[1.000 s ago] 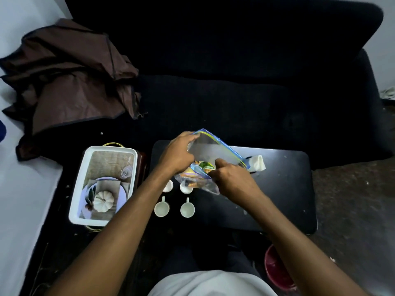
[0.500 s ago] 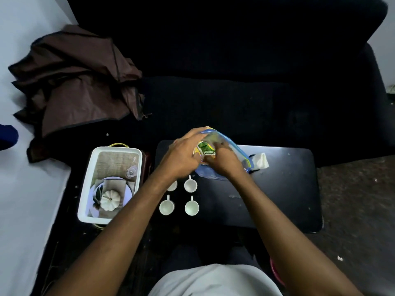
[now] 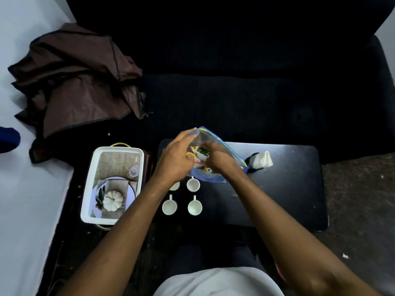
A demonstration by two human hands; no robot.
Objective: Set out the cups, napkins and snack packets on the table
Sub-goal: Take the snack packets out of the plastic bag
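Note:
A clear zip bag (image 3: 222, 146) with a blue edge hangs over the far left part of the small black table (image 3: 284, 189). My left hand (image 3: 175, 161) grips the bag's open mouth. My right hand (image 3: 220, 160) is pushed inside the bag, closed on a green and white snack packet (image 3: 199, 152); more packets lie lower in the bag. Several white cups stand on the table below the bag: one (image 3: 193, 184) just under it, two nearer me (image 3: 169, 206) (image 3: 194, 207), and one (image 3: 174, 185) half hidden by my left wrist. A white folded napkin (image 3: 263, 160) lies to the right.
A white tray-like box (image 3: 89, 189) with a printed place-setting picture sits left of the table. A brown cloth (image 3: 77, 82) is heaped on the black sofa (image 3: 235, 82) beyond. A white surface (image 3: 25, 199) runs along the left.
My right hand went from the bag's outside into its mouth and took hold of a packet. The bag shifted up and back a little, and my left hand kept its mouth open.

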